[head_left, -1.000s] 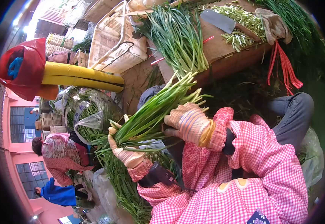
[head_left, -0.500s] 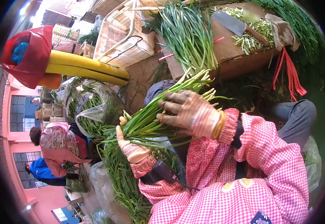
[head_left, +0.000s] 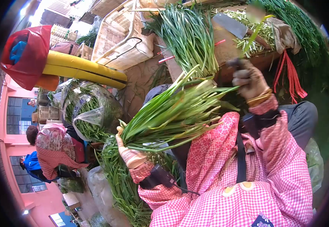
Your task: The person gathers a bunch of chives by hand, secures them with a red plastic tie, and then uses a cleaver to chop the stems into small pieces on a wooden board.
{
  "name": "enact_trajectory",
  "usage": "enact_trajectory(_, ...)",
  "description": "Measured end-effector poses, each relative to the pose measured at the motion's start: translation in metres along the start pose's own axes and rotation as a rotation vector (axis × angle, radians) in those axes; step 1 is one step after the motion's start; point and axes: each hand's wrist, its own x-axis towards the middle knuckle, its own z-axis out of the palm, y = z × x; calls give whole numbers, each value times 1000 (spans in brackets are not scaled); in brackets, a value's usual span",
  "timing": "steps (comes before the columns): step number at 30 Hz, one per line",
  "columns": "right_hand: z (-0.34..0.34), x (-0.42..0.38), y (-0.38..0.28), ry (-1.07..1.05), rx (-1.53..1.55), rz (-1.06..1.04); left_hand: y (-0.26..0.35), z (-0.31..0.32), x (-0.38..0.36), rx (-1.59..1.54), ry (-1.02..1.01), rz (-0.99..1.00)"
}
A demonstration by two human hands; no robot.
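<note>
A loose bunch of garlic chives [head_left: 172, 113] lies across my lap area, its leaves fanned out. My left hand [head_left: 128, 151], gloved, is closed around the bunch at its left end, thumb upright. Raised to the right of the bunch is my right hand [head_left: 249, 81], in a dirty glove with a yellow band at the wrist. Its fingers are curled and slightly blurred. A blurred yellow-green leaf [head_left: 256, 34] reaches up from the fingertips. Beyond, a neat bundle of garlic chives [head_left: 189, 38] rests on a wooden board, over a red-and-white tie [head_left: 167, 59].
A cleaver [head_left: 230, 24] lies by cut stem ends [head_left: 247, 45] and a rag [head_left: 285, 34]. Red ties [head_left: 290, 77] hang from the board's edge. At left stand a plastic crate [head_left: 115, 38], a yellow padded post [head_left: 85, 70] and a bagged heap of greens [head_left: 90, 108]. Other people [head_left: 56, 147] work farther left.
My right hand has left the bunch, moving up and right with a leaf at its fingertips. The bunch has spread out, while my left hand keeps its hold.
</note>
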Motion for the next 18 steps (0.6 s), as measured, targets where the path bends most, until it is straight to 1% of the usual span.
enact_trajectory(1,-13,-10,-22,59,58,-57,6,-13,-1,279,-175,-17)
enact_trajectory(2,-21,-18,-40,147,-41,-217,6,-15,0,257,-113,8)
enact_trajectory(3,-50,-22,-63,204,-80,-270,6,-16,2,236,-55,30)
enact_trajectory(4,-86,-31,-86,281,-332,-330,3,-8,1,-36,-6,-8)
enact_trajectory(5,-107,-37,-102,353,-585,-387,3,-7,0,-40,-116,-139)
enact_trajectory(6,-71,-45,-91,412,-1550,-113,1,-10,3,62,-94,-58)
enact_trajectory(7,-18,-54,-64,405,-2478,276,2,-11,3,175,-67,27)
enact_trajectory(8,7,-59,-44,323,-2410,152,2,-9,1,186,-52,28)
enact_trajectory(9,4,-56,-30,59,-2102,-119,-1,-5,0,195,-42,30)
enact_trajectory(10,42,-57,-2,70,-1703,-38,-4,-1,-1,205,-33,33)
enact_trajectory(11,48,-49,25,-67,-1676,-142,-6,2,-2,211,2,57)
enact_trajectory(12,70,-43,47,-226,-1961,-261,-7,5,-3,216,30,80)
enact_trajectory(13,100,-38,67,-337,-2132,56,-9,8,-4,220,59,104)
enact_trajectory(14,113,-33,92,-339,-2206,31,-12,13,-8,170,5,52)
enact_trajectory(15,118,-29,116,-341,-2281,8,-15,18,-11,216,-28,50)
enact_trajectory(17,124,-24,146,-409,-2159,-221,-19,25,-16,299,-90,52)
enact_trajectory(18,123,-19,152,-444,-2082,-266,-25,32,-18,351,-4,157)
